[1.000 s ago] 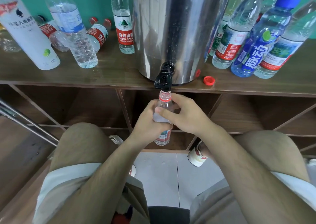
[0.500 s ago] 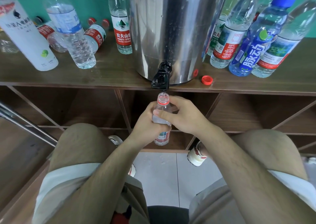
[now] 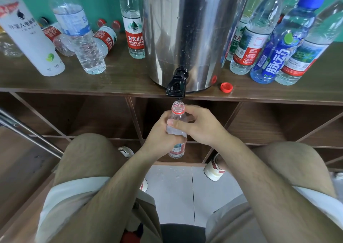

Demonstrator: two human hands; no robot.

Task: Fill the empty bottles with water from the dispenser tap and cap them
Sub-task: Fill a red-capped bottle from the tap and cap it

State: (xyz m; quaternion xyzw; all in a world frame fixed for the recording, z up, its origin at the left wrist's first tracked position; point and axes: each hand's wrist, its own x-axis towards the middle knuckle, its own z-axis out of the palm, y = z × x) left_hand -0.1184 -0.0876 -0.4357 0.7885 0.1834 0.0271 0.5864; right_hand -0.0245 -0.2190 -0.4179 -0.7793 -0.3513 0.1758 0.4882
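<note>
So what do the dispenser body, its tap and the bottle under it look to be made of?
The dispenser body: likely stainless steel, brushed and shiny, with streaky reflections and droplets on it. The tap: black with a moulded look, probably plastic, semi-gloss. The bottle: clear plastic, see-through, with a red neck ring and a printed label.

The bottle [image 3: 177, 148] now sits a little lower than a second ago. Then its open mouth was tucked close up under the tap [image 3: 176, 87]; now a small gap shows at the tap's 6 o'clock. In that gap a thin stream of water [image 3: 179, 100] is visible, falling into the mouth. The left hand [image 3: 157, 131] and right hand [image 3: 201, 126], wrapped round the bottle, have dropped toward 6 o'clock with it. The fingers hide too much of the bottle to tell whether the water level has risen.
</note>
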